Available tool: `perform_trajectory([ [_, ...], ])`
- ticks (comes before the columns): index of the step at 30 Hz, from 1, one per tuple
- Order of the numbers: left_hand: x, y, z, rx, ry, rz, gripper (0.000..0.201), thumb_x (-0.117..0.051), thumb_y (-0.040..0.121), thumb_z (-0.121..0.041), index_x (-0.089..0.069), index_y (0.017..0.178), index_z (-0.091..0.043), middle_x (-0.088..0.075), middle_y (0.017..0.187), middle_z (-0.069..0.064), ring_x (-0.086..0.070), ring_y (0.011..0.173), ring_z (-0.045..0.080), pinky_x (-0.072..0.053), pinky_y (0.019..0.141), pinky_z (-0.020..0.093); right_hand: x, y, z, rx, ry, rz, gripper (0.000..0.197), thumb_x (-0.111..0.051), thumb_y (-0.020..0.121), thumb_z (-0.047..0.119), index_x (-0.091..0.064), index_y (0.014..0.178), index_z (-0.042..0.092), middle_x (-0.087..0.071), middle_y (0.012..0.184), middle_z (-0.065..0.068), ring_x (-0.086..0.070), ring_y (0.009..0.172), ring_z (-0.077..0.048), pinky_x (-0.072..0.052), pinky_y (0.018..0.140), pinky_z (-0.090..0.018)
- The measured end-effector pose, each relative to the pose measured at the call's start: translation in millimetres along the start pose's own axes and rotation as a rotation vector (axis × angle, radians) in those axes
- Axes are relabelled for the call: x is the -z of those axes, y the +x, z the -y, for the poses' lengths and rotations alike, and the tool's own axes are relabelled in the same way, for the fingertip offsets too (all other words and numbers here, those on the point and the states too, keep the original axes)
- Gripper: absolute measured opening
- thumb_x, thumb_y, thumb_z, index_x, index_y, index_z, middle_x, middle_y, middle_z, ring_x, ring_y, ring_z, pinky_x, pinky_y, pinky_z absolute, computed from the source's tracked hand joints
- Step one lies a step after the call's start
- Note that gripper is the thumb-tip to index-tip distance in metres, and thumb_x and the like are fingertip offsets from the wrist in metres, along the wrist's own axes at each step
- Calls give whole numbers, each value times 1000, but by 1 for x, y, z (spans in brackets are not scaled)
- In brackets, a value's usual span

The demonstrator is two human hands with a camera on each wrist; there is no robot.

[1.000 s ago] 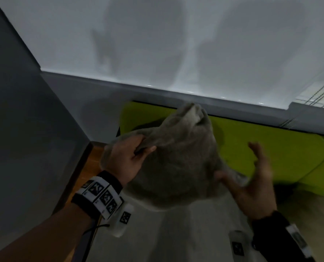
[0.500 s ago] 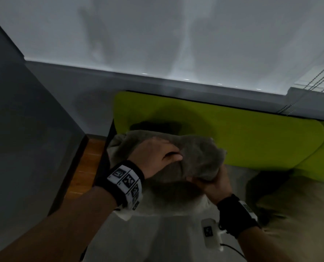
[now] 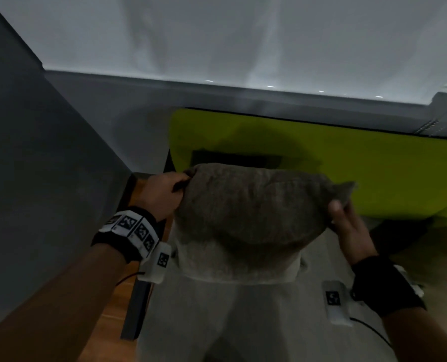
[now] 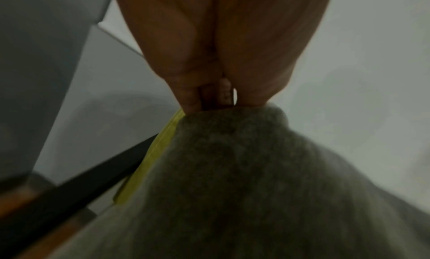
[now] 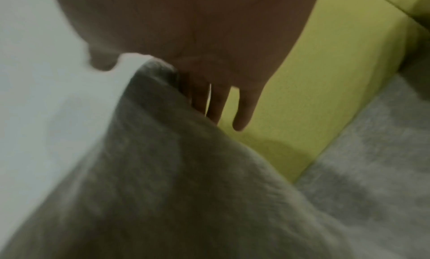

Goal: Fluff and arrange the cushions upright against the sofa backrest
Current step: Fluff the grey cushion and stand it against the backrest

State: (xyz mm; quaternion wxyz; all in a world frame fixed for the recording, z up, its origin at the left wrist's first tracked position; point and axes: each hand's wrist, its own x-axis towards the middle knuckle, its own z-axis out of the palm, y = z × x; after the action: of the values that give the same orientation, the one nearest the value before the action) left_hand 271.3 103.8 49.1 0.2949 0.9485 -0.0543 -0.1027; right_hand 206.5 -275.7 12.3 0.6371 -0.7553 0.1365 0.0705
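Observation:
A grey-brown cushion (image 3: 251, 218) stands upright on the pale grey sofa seat (image 3: 243, 322), in front of the lime-green backrest (image 3: 360, 165). My left hand (image 3: 183, 181) grips its top left corner; the left wrist view shows the fingers closed on that corner of the cushion (image 4: 256, 180). My right hand (image 3: 339, 207) pinches the top right corner, thumb in front. In the right wrist view its fingers (image 5: 242, 112) lie straight behind the cushion (image 5: 174, 189). Whether the cushion touches the backrest is hidden.
A grey wall (image 3: 34, 178) stands close on the left, with a strip of wooden floor (image 3: 112, 322) and the sofa's black frame (image 3: 136, 309) beside it. A second, beige cushion (image 3: 441, 259) lies blurred at the right edge. A pale blind (image 3: 243, 35) hangs behind the sofa.
The cushion was held up by my left hand with the right hand open, then squeezed low between both hands. Now it stands upright with a hand on each top corner.

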Motion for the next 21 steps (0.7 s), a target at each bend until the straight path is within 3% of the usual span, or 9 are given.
perform_trajectory([
  [2,-1,-1,2,16,-26,-47,26,-57,93,-7,-71,114,-8,-70,113,16,-64,103,32,-39,81,24,-2,3,9,3,28,-113,59,-42,91,71,-36,144,45,-50,141,20,-53,122,0,-43,106,-37],
  [5,-3,-4,6,10,10,-51,32,-55,90,-26,-72,111,-10,-69,105,17,-64,94,34,-40,77,27,-1,12,6,-13,-218,-195,72,-52,94,66,-32,154,33,-46,155,-4,-47,138,-26,-41,112,-47],
  [8,-6,-7,14,-49,59,50,41,-55,81,-40,-72,108,-14,-67,102,15,-63,88,32,-46,74,34,-5,7,1,213,-496,-156,59,-61,93,44,-49,145,19,-58,134,-14,-55,123,-29,-44,100,-37],
  [10,-6,-7,20,-78,92,115,38,-51,79,-45,-71,97,-18,-66,94,13,-62,83,32,-48,73,38,-11,-1,2,240,-555,-126,55,-62,94,38,-51,144,19,-60,132,-13,-57,120,-32,-44,96,-36],
  [13,-6,-14,21,-71,220,213,7,-47,75,-29,-49,69,-27,-59,78,10,-57,75,33,-43,70,37,-24,-10,-2,235,-616,-82,40,-66,97,28,-58,136,22,-64,127,-12,-61,114,-34,-45,88,-34],
  [15,-10,-17,25,-67,243,220,16,-48,76,-17,-41,65,-28,-58,77,12,-56,76,35,-48,72,44,-31,-16,-3,251,-671,-99,31,-66,94,28,-64,122,16,-65,112,-14,-63,100,-38,-43,76,-33],
  [18,-7,-22,24,-21,173,68,14,-50,85,-13,-63,81,-9,-66,86,19,-62,83,40,-49,71,42,-29,-20,1,252,-571,-289,25,-62,92,33,-65,99,9,-56,93,-8,-58,86,-33,-32,70,-29],
  [21,6,-30,22,56,58,-138,27,-50,99,-19,-65,118,-8,-68,112,22,-62,103,41,-46,84,40,-9,-21,12,98,-184,-555,28,-62,100,30,-67,109,4,-59,98,-3,-55,95,-16,-41,81,-28],
])
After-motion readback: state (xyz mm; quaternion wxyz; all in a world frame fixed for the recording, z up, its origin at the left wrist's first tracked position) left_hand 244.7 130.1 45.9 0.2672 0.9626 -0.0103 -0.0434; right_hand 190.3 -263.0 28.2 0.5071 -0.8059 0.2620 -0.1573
